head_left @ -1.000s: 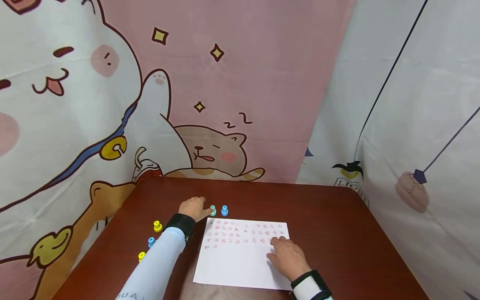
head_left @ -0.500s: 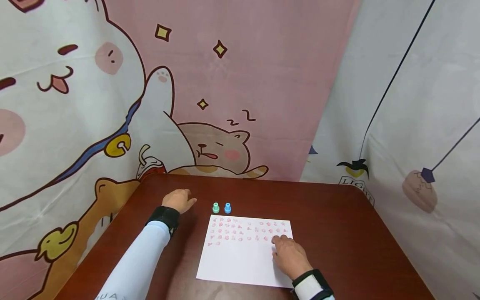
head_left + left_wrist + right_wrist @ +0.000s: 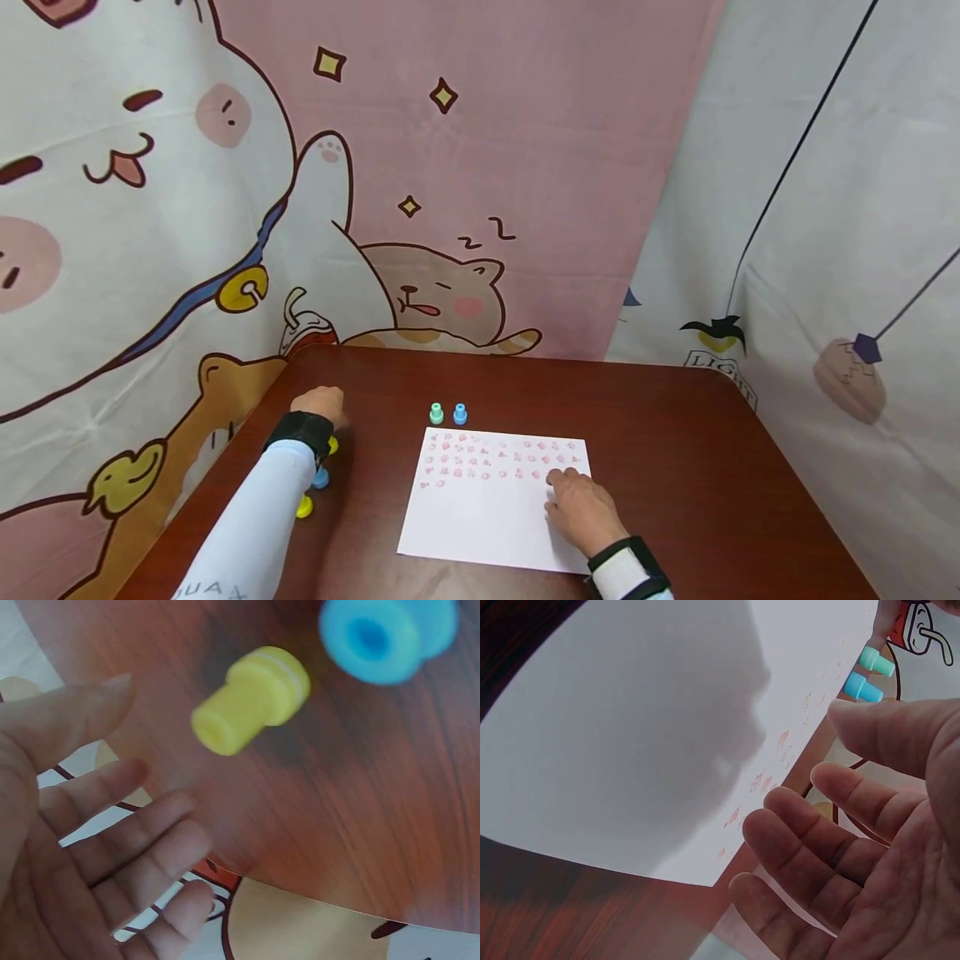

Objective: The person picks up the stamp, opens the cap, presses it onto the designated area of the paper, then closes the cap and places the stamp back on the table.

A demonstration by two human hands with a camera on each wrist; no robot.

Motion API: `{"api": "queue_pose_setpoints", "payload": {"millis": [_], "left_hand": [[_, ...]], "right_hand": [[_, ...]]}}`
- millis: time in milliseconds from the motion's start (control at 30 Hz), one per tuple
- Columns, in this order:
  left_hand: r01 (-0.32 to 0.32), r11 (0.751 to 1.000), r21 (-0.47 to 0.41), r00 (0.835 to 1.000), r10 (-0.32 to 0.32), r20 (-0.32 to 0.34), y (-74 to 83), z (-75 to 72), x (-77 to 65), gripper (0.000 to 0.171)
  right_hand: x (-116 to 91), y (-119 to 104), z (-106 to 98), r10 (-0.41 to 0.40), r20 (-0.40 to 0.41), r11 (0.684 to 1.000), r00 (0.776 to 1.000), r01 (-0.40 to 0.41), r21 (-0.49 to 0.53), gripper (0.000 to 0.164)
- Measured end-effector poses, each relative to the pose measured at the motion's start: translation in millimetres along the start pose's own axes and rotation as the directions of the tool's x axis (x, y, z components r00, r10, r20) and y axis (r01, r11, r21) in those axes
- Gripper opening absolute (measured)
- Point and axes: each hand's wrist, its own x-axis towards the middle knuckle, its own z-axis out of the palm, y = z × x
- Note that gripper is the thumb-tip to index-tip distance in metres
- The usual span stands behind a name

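Observation:
My left hand [image 3: 322, 405] hovers over the left part of the table, fingers loosely spread and holding nothing. Close to its fingertips in the left wrist view stands a yellow stamp [image 3: 255, 697], with a blue stamp [image 3: 375, 637] beyond it. Another yellow stamp [image 3: 304, 507] sits nearer the front, partly behind the sleeve. On the right side of a white sheet of paper [image 3: 472, 525] rests my right hand [image 3: 587, 512], its fingers relaxed. Rows of small red prints [image 3: 487, 458] fill the upper part of the sheet.
Just behind the sheet stand a green stamp [image 3: 437, 414] and a blue stamp [image 3: 460, 414], side by side. Brown wood makes up the table [image 3: 697, 475]. A cartoon-printed cloth [image 3: 555, 167] hangs along its back and sides.
My left hand has moved left, away from the green stamp, to beside the stamps at the left. The right hand stays on the sheet. The head view has shifted slightly.

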Motion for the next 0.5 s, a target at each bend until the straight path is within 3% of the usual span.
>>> {"api": "queue_pose_setpoints", "payload": {"millis": [333,500], "left_hand": [[0.021,0.999,0.041,0.999,-0.023,0.037,-9.1,8.1,-14.5,0.033],[0.007,0.995,0.104,0.998,-0.014,0.062,-5.3,8.4,-16.9,0.033]], "right_hand": [[0,0,4,0.010,0.005,1.000,1.000,-0.010,-0.007,0.031],[-1,0,2,0.015,0.002,1.000,1.000,-0.015,0.001,0.030]]}}
